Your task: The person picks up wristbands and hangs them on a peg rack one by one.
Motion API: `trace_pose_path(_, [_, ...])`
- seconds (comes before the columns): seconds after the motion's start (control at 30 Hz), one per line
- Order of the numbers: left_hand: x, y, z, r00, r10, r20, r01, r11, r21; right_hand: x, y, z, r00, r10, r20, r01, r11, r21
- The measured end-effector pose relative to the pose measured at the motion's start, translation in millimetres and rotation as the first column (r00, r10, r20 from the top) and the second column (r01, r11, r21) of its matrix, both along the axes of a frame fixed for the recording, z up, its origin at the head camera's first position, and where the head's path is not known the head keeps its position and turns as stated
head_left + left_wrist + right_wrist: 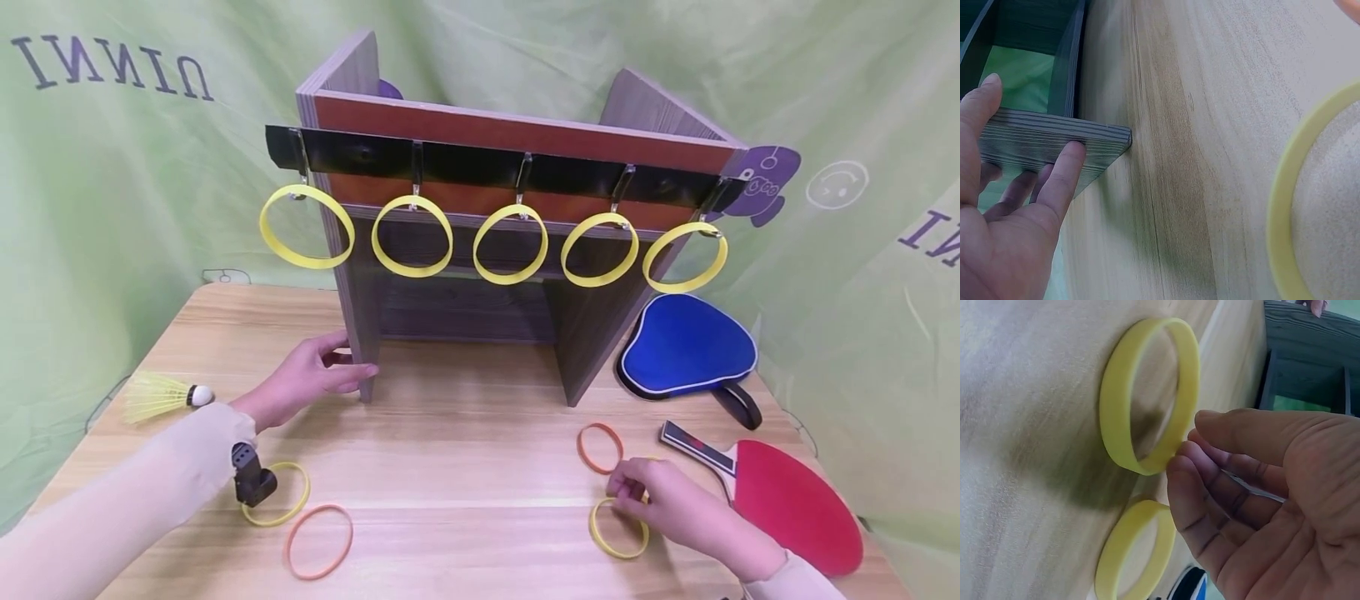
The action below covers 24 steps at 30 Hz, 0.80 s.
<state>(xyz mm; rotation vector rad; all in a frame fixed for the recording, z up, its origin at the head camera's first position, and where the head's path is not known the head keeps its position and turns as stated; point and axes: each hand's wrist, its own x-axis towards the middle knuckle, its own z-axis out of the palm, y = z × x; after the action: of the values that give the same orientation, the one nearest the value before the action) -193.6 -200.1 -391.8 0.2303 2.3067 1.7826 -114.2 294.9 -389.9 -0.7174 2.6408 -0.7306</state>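
Observation:
A grey wooden shelf (367, 333) with a red front board stands on the table. My left hand (311, 375) grips the front edge of its left side panel (1035, 134), the thumb on one side and the fingers on the other. Several yellow silicone wristbands (510, 279) hang from hooks on a black strip (465, 162) across the front. My right hand (667, 504) is low over the table, thumb and loosely bent fingers apart, fingertips right at the edge of a yellow wristband (1116, 406). A second yellow wristband (1110, 562), mostly hidden in the head view, lies beside it.
An orange wristband (581, 446) lies beyond my right hand. Near my left forearm are another yellow wristband (306, 492) and an orange one (287, 550). A shuttlecock (165, 397) is at left; a red paddle (795, 500) and blue paddle case (690, 342) are at right.

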Motion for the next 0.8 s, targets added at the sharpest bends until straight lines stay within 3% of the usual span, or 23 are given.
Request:
trace_pose_path(0.47, [-1.1,-0.4,-0.7,1.000,-0.003,0.011,0.003,1.000,-0.008,2.9,-6,-11.8,0.998,0.025,-0.065,-0.024,0.999,0.022])
trace_pose_path(0.8, [-1.8,-0.4,-1.4,1.000,-0.007,0.009,0.007,1.000,-0.006,-1.3,-3,-11.7,0.985,0.134,-0.110,-0.146,0.984,-0.106])
